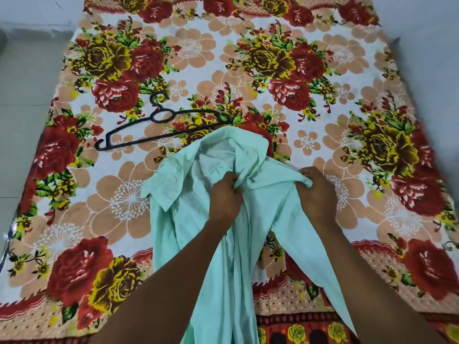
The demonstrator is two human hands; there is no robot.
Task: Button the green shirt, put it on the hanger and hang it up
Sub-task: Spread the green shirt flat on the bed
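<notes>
On the bed (323,70), the green shirt (223,244) lies crumpled, collar away from the person. Both hands, left (224,197) and right (316,192), pinch its front edges near the collar. Buttoning looks barely begun; next, aligning a top button. The hanger (159,127) waits just beside.

We grip the shirt (223,244) near its collar with both hands, left (224,197) and right (316,192); the hanger (159,125) lies far-left on the bed (347,145).

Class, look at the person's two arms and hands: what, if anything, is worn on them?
Nothing shows on either: the left hand and right hand are bare, with no gloves, rings, watch or bracelet in view, and both forearms are uncovered down to the picture's lower edge, so no sleeves show.
</notes>
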